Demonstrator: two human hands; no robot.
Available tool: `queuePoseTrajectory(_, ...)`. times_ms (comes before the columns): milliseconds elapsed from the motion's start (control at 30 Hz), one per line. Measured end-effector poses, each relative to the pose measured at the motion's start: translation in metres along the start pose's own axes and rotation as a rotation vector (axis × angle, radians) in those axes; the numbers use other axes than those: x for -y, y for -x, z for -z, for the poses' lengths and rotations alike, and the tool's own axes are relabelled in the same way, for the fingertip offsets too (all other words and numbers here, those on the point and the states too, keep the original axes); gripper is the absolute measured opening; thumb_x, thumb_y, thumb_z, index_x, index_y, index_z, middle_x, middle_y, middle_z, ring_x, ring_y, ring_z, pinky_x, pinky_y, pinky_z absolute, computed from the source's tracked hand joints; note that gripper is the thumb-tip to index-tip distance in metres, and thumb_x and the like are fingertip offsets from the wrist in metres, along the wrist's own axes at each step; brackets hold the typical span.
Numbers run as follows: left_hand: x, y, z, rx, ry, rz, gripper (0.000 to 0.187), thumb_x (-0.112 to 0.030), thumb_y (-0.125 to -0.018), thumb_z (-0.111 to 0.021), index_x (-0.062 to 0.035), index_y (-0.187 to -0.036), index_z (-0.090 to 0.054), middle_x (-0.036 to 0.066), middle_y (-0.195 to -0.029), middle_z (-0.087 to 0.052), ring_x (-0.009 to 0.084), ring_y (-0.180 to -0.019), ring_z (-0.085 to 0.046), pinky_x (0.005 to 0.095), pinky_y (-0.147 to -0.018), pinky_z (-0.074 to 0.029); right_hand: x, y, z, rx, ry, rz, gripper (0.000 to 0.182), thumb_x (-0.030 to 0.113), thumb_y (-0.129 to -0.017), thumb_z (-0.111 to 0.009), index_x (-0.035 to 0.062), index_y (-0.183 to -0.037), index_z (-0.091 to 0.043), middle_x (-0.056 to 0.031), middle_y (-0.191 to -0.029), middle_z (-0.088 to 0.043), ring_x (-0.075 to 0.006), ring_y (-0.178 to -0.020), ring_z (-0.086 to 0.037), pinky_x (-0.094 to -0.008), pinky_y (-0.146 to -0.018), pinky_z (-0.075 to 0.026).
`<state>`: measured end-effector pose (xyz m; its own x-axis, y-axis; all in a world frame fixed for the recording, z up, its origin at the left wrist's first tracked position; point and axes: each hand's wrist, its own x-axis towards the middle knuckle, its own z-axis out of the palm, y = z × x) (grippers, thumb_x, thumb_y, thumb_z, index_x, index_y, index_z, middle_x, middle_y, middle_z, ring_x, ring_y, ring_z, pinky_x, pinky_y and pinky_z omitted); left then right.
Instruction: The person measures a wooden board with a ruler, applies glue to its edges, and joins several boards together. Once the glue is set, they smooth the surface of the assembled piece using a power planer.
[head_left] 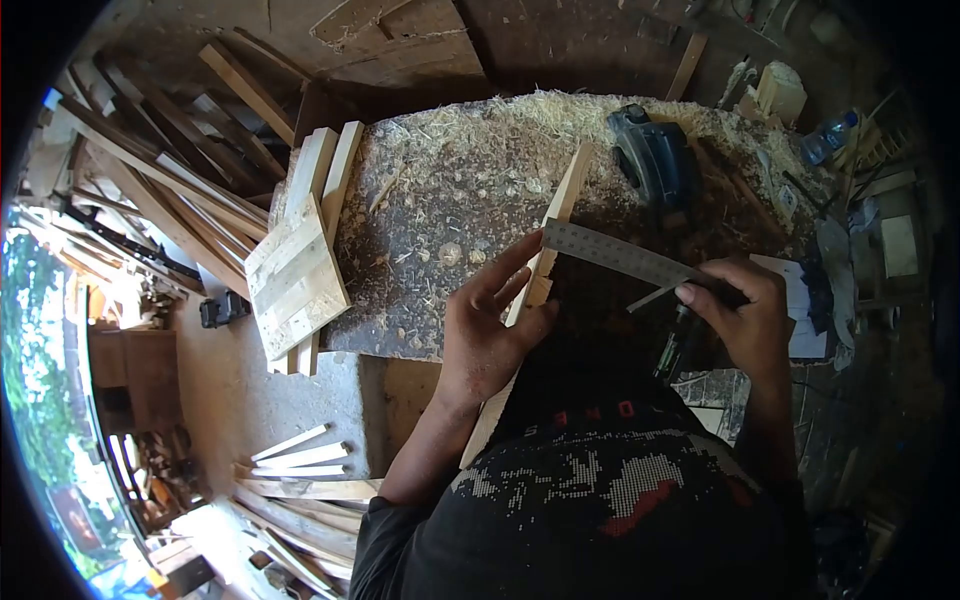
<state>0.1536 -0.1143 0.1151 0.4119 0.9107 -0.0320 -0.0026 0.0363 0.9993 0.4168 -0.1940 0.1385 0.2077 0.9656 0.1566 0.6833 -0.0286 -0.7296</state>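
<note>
My left hand (490, 335) is closed around a long pale wood strip (568, 190), thumb on one side and fingers on the other. The strip runs from the bench top back toward my body, with a jagged notch on its edge near my thumb. My right hand (748, 305) grips a flat steel ruler (615, 252) with markings along it. Its far end overlaps the strip just beyond my left fingertips. A thin pale stick (650, 298) pokes out beneath my right thumb. Below that hand shows a green-and-black handle-like object (672, 350); I cannot tell whether the hand holds it.
Shavings cover the dark bench (420, 230). A blue power tool (655, 160) stands at its back right. Pale boards (300, 275) overhang the left edge. Papers (800, 335) lie at the right, a plastic bottle (828, 138) beyond. Timber lengths (165, 185) lean at the left.
</note>
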Motion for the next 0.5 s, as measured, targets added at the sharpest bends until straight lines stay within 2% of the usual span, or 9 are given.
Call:
queuePoseTrajectory(133,0.001,0.001,-0.002,-0.012,0.013,-0.016,0.05,0.004,-0.082,-0.066,0.0026,-0.131,-0.056,0.018,-0.138,-0.053,0.0258,-0.131,-0.049,0.0462,-0.114,-0.037,0.0,0.005,-0.001,-0.041,0.028,0.027,0.029,0.02,-0.077,-0.083,-0.0024,-0.09,-0.07,-0.0109,-0.082,-0.07,-0.0199,-0.074,-0.067,-0.0309,-0.068,-0.05)
queuePoseTrajectory(233,0.006,0.001,0.0,0.005,-0.003,-0.038,0.056,0.008,-0.079,-0.067,0.007,-0.133,-0.052,0.019,-0.138,-0.054,0.0274,-0.128,-0.052,0.0449,-0.112,-0.038,-0.003,0.008,-0.002,-0.05,0.025,0.016,0.028,0.019,-0.077,-0.083,-0.0027,-0.09,-0.07,-0.0107,-0.081,-0.069,-0.0197,-0.073,-0.066,-0.0305,-0.068,-0.049)
queuePoseTrajectory(300,0.006,0.0,-0.001,-0.005,0.0,-0.039,0.055,0.007,-0.079,-0.067,0.0069,-0.132,-0.053,0.02,-0.137,-0.055,0.0274,-0.127,-0.053,0.0449,-0.112,-0.038,-0.003,0.01,-0.002,-0.049,0.018,0.004,0.026,0.015,-0.077,-0.082,-0.004,-0.09,-0.069,-0.0112,-0.082,-0.068,-0.0195,-0.074,-0.066,-0.0298,-0.069,-0.049)
queuePoseTrajectory(433,0.003,0.0,0.001,0.023,0.001,-0.003,0.045,0.006,-0.083,-0.065,0.0008,-0.127,-0.06,0.016,-0.14,-0.053,0.0265,-0.133,-0.047,0.0443,-0.114,-0.038,-0.004,0.011,-0.003,-0.066,0.047,0.041,0.03,0.02,-0.076,-0.083,-0.0021,-0.091,-0.07,-0.0106,-0.08,-0.069,-0.0201,-0.072,-0.066,-0.0311,-0.066,-0.049)
queuePoseTrajectory(500,0.001,0.0,0.0,0.001,-0.014,-0.02,0.05,0.006,-0.081,-0.065,0.004,-0.13,-0.056,0.018,-0.137,-0.055,0.027,-0.128,-0.052,0.0445,-0.112,-0.038,-0.004,0.012,-0.004,-0.071,0.05,0.044,0.03,0.021,-0.076,-0.083,-0.0021,-0.091,-0.07,-0.0109,-0.08,-0.069,-0.0205,-0.073,-0.066,-0.0314,-0.066,-0.049)
